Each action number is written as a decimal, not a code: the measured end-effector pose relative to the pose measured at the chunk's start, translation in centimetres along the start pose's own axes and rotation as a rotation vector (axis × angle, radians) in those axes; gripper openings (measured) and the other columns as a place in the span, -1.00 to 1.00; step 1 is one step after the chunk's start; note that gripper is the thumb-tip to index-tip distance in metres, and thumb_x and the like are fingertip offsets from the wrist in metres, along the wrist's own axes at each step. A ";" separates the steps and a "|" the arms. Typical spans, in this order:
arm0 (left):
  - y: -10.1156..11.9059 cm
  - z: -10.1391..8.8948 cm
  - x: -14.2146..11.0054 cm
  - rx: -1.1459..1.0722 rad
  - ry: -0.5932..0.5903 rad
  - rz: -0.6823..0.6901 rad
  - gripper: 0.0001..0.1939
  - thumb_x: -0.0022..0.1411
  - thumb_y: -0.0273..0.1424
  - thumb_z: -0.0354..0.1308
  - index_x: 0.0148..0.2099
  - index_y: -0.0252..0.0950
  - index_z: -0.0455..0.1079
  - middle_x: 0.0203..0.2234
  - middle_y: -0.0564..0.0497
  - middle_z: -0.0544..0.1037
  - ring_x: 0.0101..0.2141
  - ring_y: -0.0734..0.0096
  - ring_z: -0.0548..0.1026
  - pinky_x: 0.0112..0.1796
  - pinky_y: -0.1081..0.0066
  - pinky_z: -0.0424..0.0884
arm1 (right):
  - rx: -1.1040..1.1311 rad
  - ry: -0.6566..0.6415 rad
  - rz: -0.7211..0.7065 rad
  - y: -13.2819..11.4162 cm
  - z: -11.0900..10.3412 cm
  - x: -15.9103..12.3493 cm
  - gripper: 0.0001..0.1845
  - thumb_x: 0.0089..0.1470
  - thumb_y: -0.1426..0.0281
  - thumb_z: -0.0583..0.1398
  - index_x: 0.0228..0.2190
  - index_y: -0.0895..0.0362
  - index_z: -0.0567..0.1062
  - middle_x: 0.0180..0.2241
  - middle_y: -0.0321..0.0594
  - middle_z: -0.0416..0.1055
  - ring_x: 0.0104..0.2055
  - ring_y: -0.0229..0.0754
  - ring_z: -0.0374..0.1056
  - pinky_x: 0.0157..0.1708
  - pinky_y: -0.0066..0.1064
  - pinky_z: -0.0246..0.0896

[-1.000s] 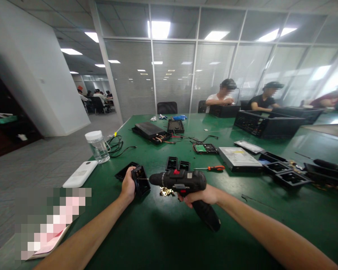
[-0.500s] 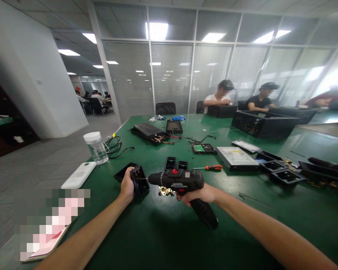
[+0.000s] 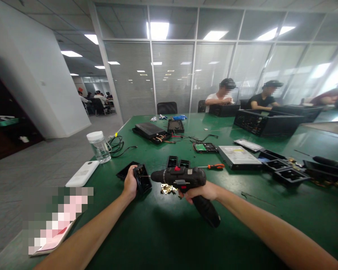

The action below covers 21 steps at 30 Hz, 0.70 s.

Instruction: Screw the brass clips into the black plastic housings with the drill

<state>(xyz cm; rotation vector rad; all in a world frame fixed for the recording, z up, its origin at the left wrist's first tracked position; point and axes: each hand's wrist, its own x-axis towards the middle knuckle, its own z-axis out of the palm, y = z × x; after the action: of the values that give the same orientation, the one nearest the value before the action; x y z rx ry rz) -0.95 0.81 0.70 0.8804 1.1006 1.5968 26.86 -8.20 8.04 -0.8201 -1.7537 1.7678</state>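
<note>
My left hand point(image 3: 131, 183) grips a small black box-like housing point(image 3: 144, 179), tilted so that its hollow side faces right. Several small brassy parts show inside it. My right hand point(image 3: 201, 192) is wrapped round the handle of a black cordless drill point(image 3: 183, 176) with red details. The drill's bit reaches left into the hollow of the housing; its tip is hard to make out. Behind my left hand lies another black housing point(image 3: 124, 171). Below the drill is a small heap of brassy metal pieces point(image 3: 166, 188) on the green table point(image 3: 157, 240). Two black housings point(image 3: 172, 161) stand just behind the drill.
An orange-handled screwdriver point(image 3: 216, 166), a silver disc drive point(image 3: 239, 156) and more black housings point(image 3: 290, 175) lie to the right. A water bottle point(image 3: 99, 148), cables point(image 3: 118, 147) and a white power bank point(image 3: 82, 173) are at the left. Two people point(image 3: 219, 98) sit across the table beside black cases point(image 3: 267, 122).
The whole view has shifted slightly, moving things a little to the right. Both hands keep their hold, and the bit stays in the housing.
</note>
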 end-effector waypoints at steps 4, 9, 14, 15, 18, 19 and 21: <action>-0.1 -0.1 0.2 0.032 -0.021 0.048 -0.72 0.09 -0.12 0.12 -0.26 -0.20 0.36 -0.54 0.17 0.39 -0.52 0.45 0.37 -0.47 0.48 0.31 | -0.018 0.003 -0.001 0.0 0.1 0.0 -0.79 -0.19 0.38 0.29 -0.47 0.24 0.43 -0.51 -0.30 0.35 -0.52 -0.35 0.26 -0.46 -0.47 0.18; -0.3 -0.1 0.4 0.034 -0.026 0.066 -0.74 0.08 -0.14 0.11 -0.31 -0.21 0.36 -0.56 0.17 0.39 -0.50 0.46 0.35 -0.45 0.50 0.29 | -0.022 -0.002 -0.006 -0.2 0.3 0.1 -0.78 -0.21 0.39 0.29 -0.45 0.24 0.43 -0.51 -0.32 0.35 -0.53 -0.34 0.26 -0.48 -0.47 0.20; -0.4 0.0 0.6 0.028 -0.015 0.071 -0.74 0.06 -0.13 0.11 -0.32 -0.21 0.36 -0.58 0.18 0.38 -0.52 0.47 0.34 -0.45 0.49 0.28 | -0.024 -0.012 -0.023 -0.6 0.5 0.1 -0.79 -0.21 0.37 0.29 -0.49 0.23 0.41 -0.55 -0.33 0.33 -0.54 -0.34 0.24 -0.51 -0.48 0.18; -0.4 0.0 0.6 0.028 -0.013 0.072 -0.74 0.06 -0.13 0.12 -0.32 -0.21 0.36 -0.57 0.18 0.38 -0.52 0.46 0.34 -0.45 0.49 0.28 | -0.028 -0.012 -0.029 -0.6 0.5 0.1 -0.79 -0.21 0.37 0.29 -0.50 0.23 0.41 -0.55 -0.33 0.34 -0.54 -0.34 0.24 -0.51 -0.48 0.18; -0.4 0.0 0.6 0.030 -0.008 0.073 -0.74 0.05 -0.14 0.12 -0.32 -0.22 0.37 -0.57 0.17 0.37 -0.52 0.45 0.34 -0.46 0.48 0.28 | -0.036 -0.007 -0.041 -0.6 0.4 0.1 -0.80 -0.22 0.37 0.29 -0.52 0.23 0.41 -0.54 -0.32 0.34 -0.53 -0.34 0.24 -0.50 -0.48 0.17; -0.4 0.0 0.6 0.030 -0.008 0.072 -0.74 0.05 -0.14 0.12 -0.32 -0.22 0.37 -0.57 0.17 0.38 -0.52 0.45 0.35 -0.46 0.48 0.28 | -0.035 -0.007 -0.040 -0.5 0.4 0.1 -0.80 -0.22 0.37 0.28 -0.52 0.23 0.42 -0.54 -0.32 0.34 -0.54 -0.34 0.24 -0.50 -0.48 0.17; -0.4 0.0 0.6 0.030 -0.005 0.068 -0.73 0.05 -0.13 0.12 -0.31 -0.22 0.37 -0.56 0.17 0.38 -0.52 0.44 0.36 -0.46 0.47 0.29 | -0.029 -0.010 -0.032 -0.4 0.3 0.1 -0.80 -0.21 0.37 0.28 -0.51 0.24 0.42 -0.54 -0.31 0.34 -0.54 -0.34 0.24 -0.49 -0.46 0.17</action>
<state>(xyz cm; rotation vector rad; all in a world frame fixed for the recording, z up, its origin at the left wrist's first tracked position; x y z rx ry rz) -0.97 1.41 0.33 0.9508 1.1038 1.6365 26.49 -8.32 8.43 -0.7919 -1.7926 1.7324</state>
